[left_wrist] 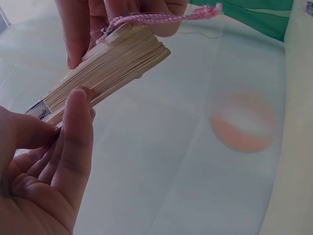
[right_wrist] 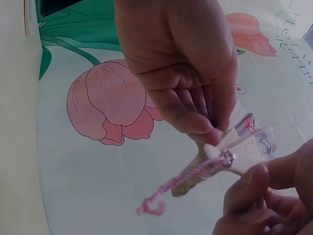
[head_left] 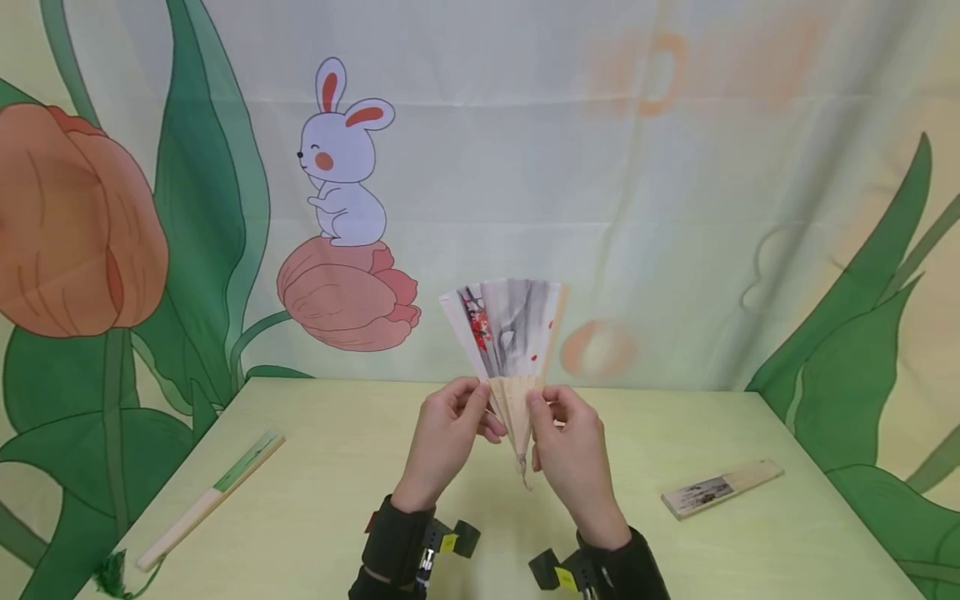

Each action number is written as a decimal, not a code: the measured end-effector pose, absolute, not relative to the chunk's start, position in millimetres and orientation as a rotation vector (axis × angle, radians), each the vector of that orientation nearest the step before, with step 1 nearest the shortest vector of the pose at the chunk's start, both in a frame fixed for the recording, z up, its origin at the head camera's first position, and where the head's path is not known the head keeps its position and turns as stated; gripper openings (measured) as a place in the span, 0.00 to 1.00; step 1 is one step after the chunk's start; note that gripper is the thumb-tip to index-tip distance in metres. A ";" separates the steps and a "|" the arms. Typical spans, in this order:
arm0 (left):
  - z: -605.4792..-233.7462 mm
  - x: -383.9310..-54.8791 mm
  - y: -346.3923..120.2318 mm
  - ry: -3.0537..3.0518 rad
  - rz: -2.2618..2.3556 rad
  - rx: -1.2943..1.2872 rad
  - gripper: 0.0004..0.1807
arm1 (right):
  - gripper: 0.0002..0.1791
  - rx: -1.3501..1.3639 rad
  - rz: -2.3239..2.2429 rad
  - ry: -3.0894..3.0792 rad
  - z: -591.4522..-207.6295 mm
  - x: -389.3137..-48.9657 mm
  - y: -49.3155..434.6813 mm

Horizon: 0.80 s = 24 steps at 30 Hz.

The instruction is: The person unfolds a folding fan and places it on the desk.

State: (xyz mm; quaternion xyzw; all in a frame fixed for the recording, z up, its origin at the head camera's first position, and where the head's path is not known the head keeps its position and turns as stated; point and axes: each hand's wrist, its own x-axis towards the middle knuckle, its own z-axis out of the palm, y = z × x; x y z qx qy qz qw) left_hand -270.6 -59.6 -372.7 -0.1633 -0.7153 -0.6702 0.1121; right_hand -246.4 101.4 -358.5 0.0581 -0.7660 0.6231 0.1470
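A folding fan [head_left: 517, 333] with a grey, white and red floral print is partly spread, held upright above the table. Its wooden ribs [left_wrist: 112, 63] narrow to a pivot with a pink cord [right_wrist: 186, 181] hanging from it. My left hand [head_left: 450, 433] pinches the left edge of the ribs between thumb and fingers. On the other edge, my right hand [head_left: 572, 446] grips the ribs with the thumb in front. In the right wrist view the fan's pivot lies just below the right fingertips, and the left hand [right_wrist: 269, 196] shows at the lower right.
A closed fan with a green section and green tassel [head_left: 213, 500] lies at the table's left. Another closed fan [head_left: 722, 488] with a dark print lies at the right. Behind the pale table [head_left: 322, 467] hangs a cloth backdrop [head_left: 495, 183] with a rabbit and tulips.
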 end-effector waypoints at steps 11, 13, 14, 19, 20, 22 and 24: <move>-372.4 -272.2 -59.4 -2.072 -2.007 -0.453 0.12 | 0.11 0.160 1.904 -2.152 -358.7 -248.4 103.8; -372.4 -272.5 -59.8 -2.063 -2.016 -0.445 0.12 | 0.11 0.161 1.947 -2.124 -358.3 -248.4 104.4; -372.4 -272.7 -60.1 -2.059 -2.019 -0.441 0.12 | 0.11 0.162 1.965 -2.111 -358.1 -248.4 104.5; -372.7 -273.3 -61.3 -2.050 -2.033 -0.429 0.12 | 0.11 0.145 2.003 -2.089 -357.0 -247.7 104.9; -372.7 -273.2 -61.5 -2.047 -2.038 -0.427 0.12 | 0.11 0.139 2.007 -2.086 -356.6 -247.6 104.9; -372.0 -272.3 -61.7 -2.029 -2.057 -0.425 0.12 | 0.11 0.127 2.018 -2.077 -356.0 -247.4 104.9; -371.4 -271.8 -61.9 -2.010 -2.078 -0.425 0.11 | 0.11 0.116 2.032 -2.065 -355.5 -247.3 104.9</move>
